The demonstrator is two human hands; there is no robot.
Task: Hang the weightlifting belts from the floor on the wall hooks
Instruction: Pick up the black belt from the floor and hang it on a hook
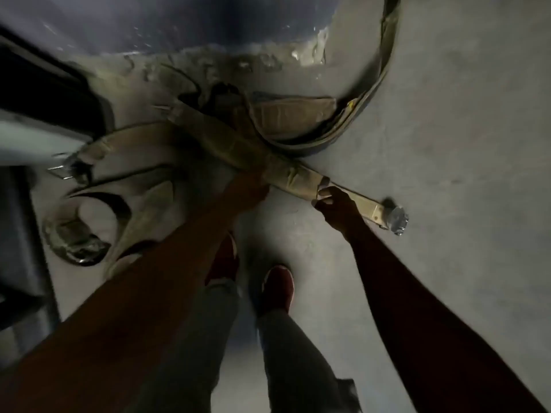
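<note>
Several weightlifting belts (167, 150) lie in a tangled heap on the grey floor (447, 129), dim light, some blur. Far left, one curled belt (80, 231) loops near a dark frame edge (26, 204); its buckle end is hard to make out. Just right of it, my left arm crosses the heap diagonally and my left hand (253, 186) reaches the middle of a long tan belt (286, 174). That hand is blurred and mostly hidden by the forearm; it sits against the belt's near edge, but I cannot tell whether the fingers are closed on it. The long tan belt runs from upper left to lower right, over the other belts, ending in a metal buckle (395, 223) on the right. My right hand (334, 201) is on the narrow strap part of this same belt, between the wide padded section and the buckle, fingers curled over the near edge, pinching it. The buckle is just beyond that hand, to its right. Behind, another belt (298, 117) stands on edge in a big curve toward the upper right, against the wall base. Below the hands, my two red shoes (278, 287) stand on the floor, close to the heap.
</note>
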